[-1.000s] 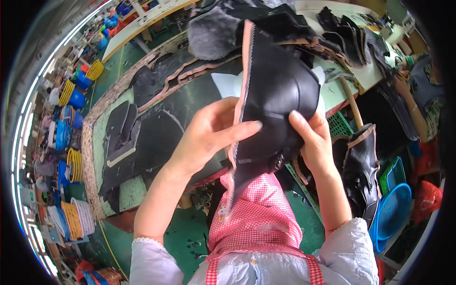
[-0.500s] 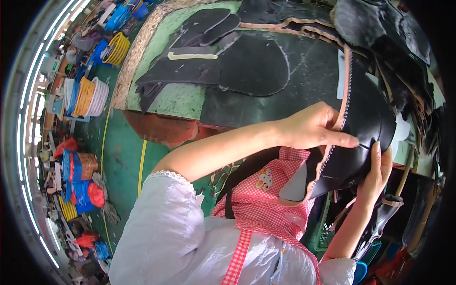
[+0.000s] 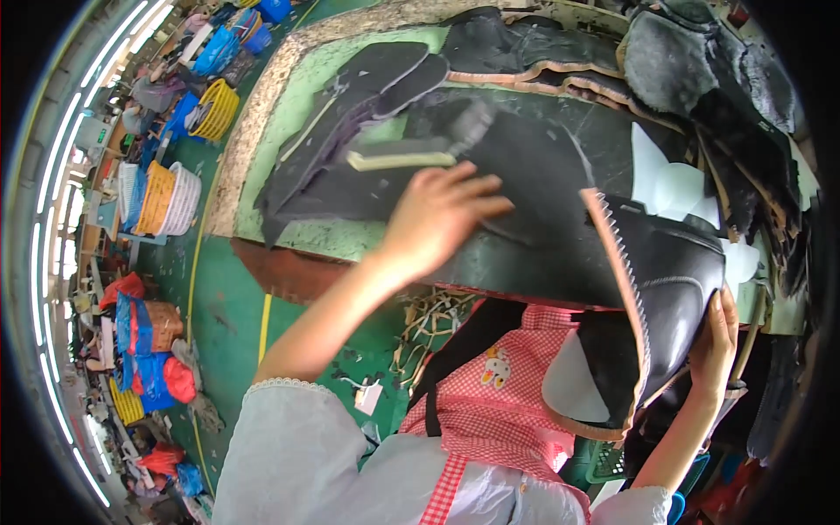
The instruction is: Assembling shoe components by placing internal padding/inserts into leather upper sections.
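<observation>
A black leather boot upper (image 3: 669, 289) with a tan, zigzag-cut edge and a pale lining bends over the bench's front right edge. My right hand (image 3: 716, 337) grips its rounded outer side, fingers up against the leather and thumb side partly hidden. My left hand (image 3: 448, 214) is apart from the upper, over flat dark pieces, its fingers stretched out and slightly blurred. Just beyond those fingers is a pale yellow strip (image 3: 398, 161), with a blurred grey thing beside it that I cannot make out. A large rounded dark piece (image 3: 534, 162) lies under and beyond the left hand.
The bench has a green top (image 3: 306, 232) and a speckled rim. More tan-edged leather pieces (image 3: 534, 48) lie along the back, with a heap (image 3: 744, 96) at far right. White sheet pieces (image 3: 678, 188) sit behind the upper. Baskets (image 3: 179, 197) stand on the floor at left.
My left hand has let go of the upper and moved left over the dark pieces. The upper has tilted and lowered, still in my right hand. The pale strip and dark pieces have shifted.
</observation>
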`<state>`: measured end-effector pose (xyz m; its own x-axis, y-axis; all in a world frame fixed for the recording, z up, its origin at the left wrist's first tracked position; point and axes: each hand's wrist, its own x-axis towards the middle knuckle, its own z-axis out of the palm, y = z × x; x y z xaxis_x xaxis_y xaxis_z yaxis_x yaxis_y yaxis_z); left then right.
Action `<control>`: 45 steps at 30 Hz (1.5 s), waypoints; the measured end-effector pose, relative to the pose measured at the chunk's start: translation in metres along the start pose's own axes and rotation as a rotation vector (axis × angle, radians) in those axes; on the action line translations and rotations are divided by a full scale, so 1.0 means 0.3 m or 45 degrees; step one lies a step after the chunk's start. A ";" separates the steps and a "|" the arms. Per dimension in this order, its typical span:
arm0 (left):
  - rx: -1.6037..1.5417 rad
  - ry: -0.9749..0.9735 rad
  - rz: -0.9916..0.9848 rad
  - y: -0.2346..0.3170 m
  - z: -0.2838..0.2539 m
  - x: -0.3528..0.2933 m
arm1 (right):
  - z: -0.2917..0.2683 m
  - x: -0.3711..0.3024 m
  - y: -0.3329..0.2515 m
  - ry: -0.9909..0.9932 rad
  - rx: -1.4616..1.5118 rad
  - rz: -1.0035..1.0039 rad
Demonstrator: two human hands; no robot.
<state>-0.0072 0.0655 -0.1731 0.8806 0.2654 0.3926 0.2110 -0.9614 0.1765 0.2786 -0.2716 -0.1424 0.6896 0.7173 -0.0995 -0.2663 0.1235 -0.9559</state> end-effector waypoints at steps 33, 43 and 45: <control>-0.251 -0.110 -0.542 -0.193 0.027 0.021 | 0.711 0.189 0.308 -0.557 -1.271 -0.432; -0.530 -0.096 -0.800 -0.400 0.048 -0.071 | 0.666 0.218 0.303 -0.556 -1.114 -0.461; -0.834 -0.190 -0.715 -0.410 0.019 -0.066 | 0.645 0.222 0.312 -0.532 -0.979 -0.400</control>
<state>-0.0481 0.1781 -0.2077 0.7756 0.6308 -0.0223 0.3843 -0.4439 0.8095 0.1693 -0.0795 -0.1850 0.3165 0.9351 0.1595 0.5140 -0.0277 -0.8573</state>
